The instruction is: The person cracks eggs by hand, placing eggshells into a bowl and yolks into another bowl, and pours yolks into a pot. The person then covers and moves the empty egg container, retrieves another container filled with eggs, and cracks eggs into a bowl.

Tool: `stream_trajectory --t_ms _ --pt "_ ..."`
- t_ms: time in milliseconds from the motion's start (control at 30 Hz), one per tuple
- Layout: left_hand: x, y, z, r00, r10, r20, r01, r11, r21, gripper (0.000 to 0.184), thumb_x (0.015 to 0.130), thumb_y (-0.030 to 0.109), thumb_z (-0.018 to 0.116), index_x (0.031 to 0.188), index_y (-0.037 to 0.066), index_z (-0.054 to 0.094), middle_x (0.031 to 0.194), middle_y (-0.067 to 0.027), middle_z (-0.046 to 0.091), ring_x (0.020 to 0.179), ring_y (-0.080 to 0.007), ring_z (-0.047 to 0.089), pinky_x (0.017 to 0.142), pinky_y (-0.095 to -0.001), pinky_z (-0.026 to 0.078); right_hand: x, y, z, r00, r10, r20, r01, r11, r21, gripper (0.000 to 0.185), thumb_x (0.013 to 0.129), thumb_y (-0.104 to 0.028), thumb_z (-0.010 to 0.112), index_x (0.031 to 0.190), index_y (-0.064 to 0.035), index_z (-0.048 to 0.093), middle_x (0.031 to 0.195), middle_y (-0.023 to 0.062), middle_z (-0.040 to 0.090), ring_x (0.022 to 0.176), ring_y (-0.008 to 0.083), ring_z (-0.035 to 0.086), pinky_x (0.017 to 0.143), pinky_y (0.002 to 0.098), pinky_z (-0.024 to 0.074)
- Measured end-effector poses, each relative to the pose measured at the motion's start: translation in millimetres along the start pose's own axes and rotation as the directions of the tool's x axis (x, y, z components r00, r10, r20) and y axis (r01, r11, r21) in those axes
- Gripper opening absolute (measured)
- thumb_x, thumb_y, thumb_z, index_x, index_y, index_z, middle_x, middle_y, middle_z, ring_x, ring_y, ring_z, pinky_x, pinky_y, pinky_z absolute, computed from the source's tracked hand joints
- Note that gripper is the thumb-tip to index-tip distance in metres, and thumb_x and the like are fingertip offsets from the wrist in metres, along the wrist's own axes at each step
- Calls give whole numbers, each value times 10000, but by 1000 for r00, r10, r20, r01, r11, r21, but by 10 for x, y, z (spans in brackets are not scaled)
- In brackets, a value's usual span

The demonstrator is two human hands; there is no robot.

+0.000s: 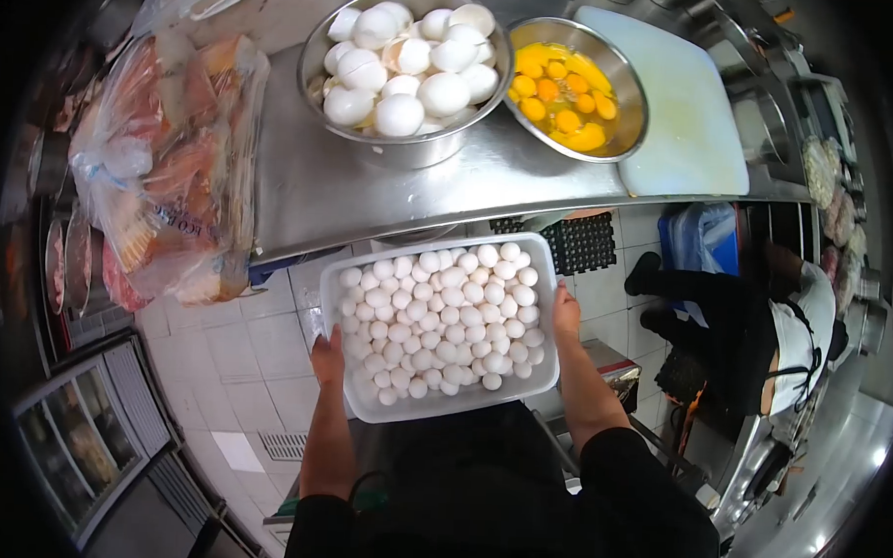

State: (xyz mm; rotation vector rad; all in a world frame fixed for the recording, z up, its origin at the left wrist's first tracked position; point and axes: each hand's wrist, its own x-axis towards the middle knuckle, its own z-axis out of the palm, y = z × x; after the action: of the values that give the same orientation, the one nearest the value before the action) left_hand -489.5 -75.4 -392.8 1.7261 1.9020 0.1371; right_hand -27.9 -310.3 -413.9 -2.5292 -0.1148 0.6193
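Note:
A white plastic tub full of small white eggs is held in front of my body, just short of the steel counter. My left hand grips its left side, and my right hand grips its right side; the fingers are partly hidden by the rim. On the counter beyond stands a steel pot heaped with white eggshells, some of them broken open. Beside it, a steel bowl contains several raw yolks in clear egg white.
A white cutting board lies right of the bowl on the steel counter. Plastic bags of raw meat are at the counter's left end. A co-worker bends over at the right, near a blue bin. Black mats cover some floor tiles.

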Motion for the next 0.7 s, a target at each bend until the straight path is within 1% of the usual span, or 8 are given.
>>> stream_trajectory --t_ms 100,300,367,400,467,533,600,700 --pt "-46 -137 162 1000 15 -20 -16 999 -36 604 949 533 568 862 -61 635 866 -290 661 837 -473 622 763 -494 490 -40 8 3 1000 -6 -15 4 986 -166 705 1003 -569 314 931 1 722 940 273 692 978 472 646 873 504 493" --pt "74 -48 -2 988 75 138 -61 993 -102 697 922 622 543 997 -60 669 1009 -301 680 969 -467 647 830 -522 502 -98 -168 -83 998 45 -33 -51 977 -207 657 1019 -541 262 1023 -72 723 1018 234 704 994 449 653 904 526 498" --pt "21 108 -85 976 4 216 1 1000 -22 832 900 679 527 1214 -87 604 1174 -292 652 1103 -438 623 940 -474 486 -124 -182 -139 998 49 -25 -53 983 -177 652 1018 -541 266 1023 -74 720 1023 235 703 989 448 655 901 527 499" --pt "23 96 -71 977 10 215 -7 1000 -16 832 900 679 527 1214 -87 604 1174 -292 652 1103 -438 623 940 -474 486 -137 -167 -163 999 46 3 -44 986 -160 660 1019 -549 255 1039 -75 714 1018 240 701 989 451 652 898 535 495" --pt "23 56 -11 981 -135 141 84 944 320 776 909 674 511 1241 -25 570 1185 -271 647 1089 -431 628 944 -493 490 -108 -145 -170 999 31 42 -25 990 -137 668 1021 -557 245 1055 -76 708 1013 245 699 989 455 648 896 543 491" --pt "-245 275 -99 978 -174 117 118 917 382 767 916 667 505 1302 3 531 1204 -251 632 1115 -433 610 940 -510 496 -75 -61 -162 997 -4 73 12 994 -110 627 1018 -543 276 1053 -77 693 1009 261 695 978 460 655 890 540 497" --pt "-678 555 -99 973 -5 -232 100 911 400 722 926 638 517 1281 10 554 1213 -227 615 1148 -420 587 932 -515 496 72 37 -119 988 -63 143 72 996 -57 628 1017 -548 286 1044 -50 668 1017 274 686 982 472 646 889 546 492" --pt "-1301 853 156 950 104 -295 10 932 364 573 939 505 590 1233 13 582 1208 -195 613 1148 -396 576 940 -507 482 244 250 -171 944 -159 289 164 986 8 626 1014 -551 330 1009 19 588 1044 319 653 1006 509 617 888 564 478"
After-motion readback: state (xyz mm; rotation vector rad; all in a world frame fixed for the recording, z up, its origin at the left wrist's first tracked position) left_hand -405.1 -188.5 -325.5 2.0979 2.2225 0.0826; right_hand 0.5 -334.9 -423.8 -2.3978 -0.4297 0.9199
